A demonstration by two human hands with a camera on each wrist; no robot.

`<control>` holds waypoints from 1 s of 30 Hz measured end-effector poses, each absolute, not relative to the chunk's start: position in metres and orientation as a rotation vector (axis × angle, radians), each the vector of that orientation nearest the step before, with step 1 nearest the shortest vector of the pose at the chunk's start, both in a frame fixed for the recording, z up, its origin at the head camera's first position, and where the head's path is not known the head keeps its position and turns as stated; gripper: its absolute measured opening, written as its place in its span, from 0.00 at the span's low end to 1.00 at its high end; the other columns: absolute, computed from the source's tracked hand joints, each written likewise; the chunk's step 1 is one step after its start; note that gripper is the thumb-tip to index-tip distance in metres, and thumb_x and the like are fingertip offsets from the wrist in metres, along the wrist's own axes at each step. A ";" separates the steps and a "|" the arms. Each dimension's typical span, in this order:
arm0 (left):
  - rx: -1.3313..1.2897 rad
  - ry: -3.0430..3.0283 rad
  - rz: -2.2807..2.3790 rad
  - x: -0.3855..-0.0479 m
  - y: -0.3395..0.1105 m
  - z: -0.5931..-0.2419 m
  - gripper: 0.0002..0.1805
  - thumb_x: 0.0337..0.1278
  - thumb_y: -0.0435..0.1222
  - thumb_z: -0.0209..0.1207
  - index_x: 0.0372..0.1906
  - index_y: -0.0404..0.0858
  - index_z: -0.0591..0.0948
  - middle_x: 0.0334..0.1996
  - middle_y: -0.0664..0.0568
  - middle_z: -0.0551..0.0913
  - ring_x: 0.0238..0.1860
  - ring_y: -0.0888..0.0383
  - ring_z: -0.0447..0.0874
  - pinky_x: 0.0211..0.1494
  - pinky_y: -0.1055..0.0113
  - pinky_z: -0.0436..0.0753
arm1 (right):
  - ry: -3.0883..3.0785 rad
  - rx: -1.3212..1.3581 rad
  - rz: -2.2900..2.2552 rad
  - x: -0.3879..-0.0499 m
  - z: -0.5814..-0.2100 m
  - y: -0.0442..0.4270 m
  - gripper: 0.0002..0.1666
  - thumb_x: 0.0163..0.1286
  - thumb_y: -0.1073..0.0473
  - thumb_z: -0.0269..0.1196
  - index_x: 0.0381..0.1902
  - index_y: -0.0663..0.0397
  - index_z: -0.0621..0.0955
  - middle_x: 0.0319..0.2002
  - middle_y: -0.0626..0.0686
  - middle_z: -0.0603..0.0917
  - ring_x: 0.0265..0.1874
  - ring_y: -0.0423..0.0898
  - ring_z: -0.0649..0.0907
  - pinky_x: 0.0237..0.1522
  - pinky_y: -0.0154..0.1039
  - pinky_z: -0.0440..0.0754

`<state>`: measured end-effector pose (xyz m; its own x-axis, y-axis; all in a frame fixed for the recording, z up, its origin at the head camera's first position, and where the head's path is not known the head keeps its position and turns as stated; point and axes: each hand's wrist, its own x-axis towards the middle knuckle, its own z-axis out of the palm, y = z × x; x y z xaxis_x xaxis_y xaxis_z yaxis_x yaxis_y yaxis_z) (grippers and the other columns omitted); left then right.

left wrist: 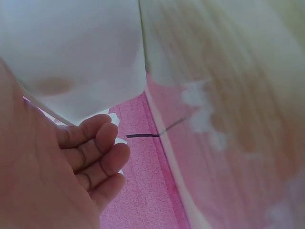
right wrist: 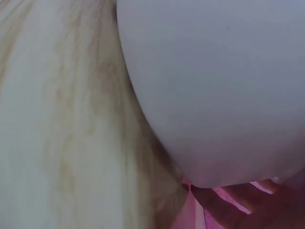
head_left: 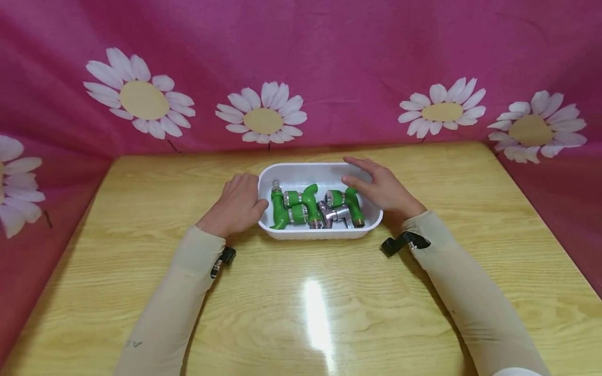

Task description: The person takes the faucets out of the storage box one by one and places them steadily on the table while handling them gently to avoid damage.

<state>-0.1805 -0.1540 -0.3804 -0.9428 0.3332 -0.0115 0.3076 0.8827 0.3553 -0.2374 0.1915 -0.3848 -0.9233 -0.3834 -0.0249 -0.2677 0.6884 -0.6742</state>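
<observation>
Toward the far edge of the table [head_left: 263, 303], about midway between its left and right edges, sits a white tray [head_left: 324, 234] with four taps lying loose inside: a left green tap [head_left: 279, 213], a middle green tap [head_left: 311, 204], a right green tap [head_left: 356, 208] and a chrome tap [head_left: 336, 213] wedged low between the last two. The hands are apart, one at each end of the tray. The left hand [head_left: 236, 204] grips the left end, thumb over the rim and fingers bent along the outside, though how firmly cannot be told. The right hand [head_left: 384, 187] lies across the far right corner, its fingers stretched past the rim and its thumb spread over the inside, so it looks more like a light touch than a firm hold. That uneven grip seems the likeliest source of trouble: if the tray were lifted like this, the right end could sag and the taps slide toward it, adding weight where the hold is weakest. A pull from the left hand alone might swing the tray askew on the table. The taps also crowd the near side of the tray, so a tilt toward the near edge could knock them together or against the wall. The right thumb hangs close above the right green tap and might nudge it.
</observation>
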 end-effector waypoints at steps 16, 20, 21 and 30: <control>0.508 2.995 0.491 -0.181 -0.153 -0.380 0.27 0.68 0.42 0.47 0.60 0.23 0.68 0.46 0.40 0.71 0.51 0.44 0.65 0.57 0.52 0.68 | 2.811 -0.611 -0.917 -0.235 -0.381 0.189 0.43 0.75 0.33 0.56 0.80 0.45 0.64 0.78 0.58 0.67 0.79 0.61 0.65 0.77 0.66 0.61; 0.491 2.995 0.482 -0.182 -0.152 -0.380 0.26 0.67 0.42 0.48 0.59 0.24 0.68 0.46 0.40 0.72 0.51 0.44 0.66 0.57 0.51 0.68 | 2.862 -0.673 -0.886 -0.234 -0.381 0.188 0.42 0.75 0.34 0.58 0.79 0.48 0.66 0.75 0.59 0.70 0.75 0.61 0.69 0.76 0.65 0.65; 0.489 2.995 0.482 -0.182 -0.152 -0.381 0.26 0.67 0.42 0.48 0.59 0.24 0.68 0.46 0.40 0.72 0.51 0.44 0.66 0.57 0.52 0.68 | 2.878 -0.694 -0.870 -0.233 -0.381 0.187 0.42 0.75 0.35 0.59 0.78 0.49 0.67 0.75 0.60 0.71 0.75 0.61 0.70 0.75 0.64 0.66; 0.475 2.997 0.464 -0.180 -0.151 -0.379 0.27 0.69 0.42 0.49 0.60 0.24 0.68 0.47 0.41 0.71 0.52 0.45 0.65 0.59 0.52 0.68 | 3.023 -0.868 -0.662 -0.222 -0.370 0.181 0.40 0.72 0.41 0.65 0.74 0.56 0.72 0.73 0.62 0.71 0.77 0.63 0.64 0.79 0.62 0.61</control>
<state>-0.1798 -0.1513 -0.3788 -0.9496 0.3126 -0.0232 0.2910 0.9065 0.3060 -0.2218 0.1809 -0.3696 -0.8518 -0.4924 0.1788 -0.5221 0.7697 -0.3674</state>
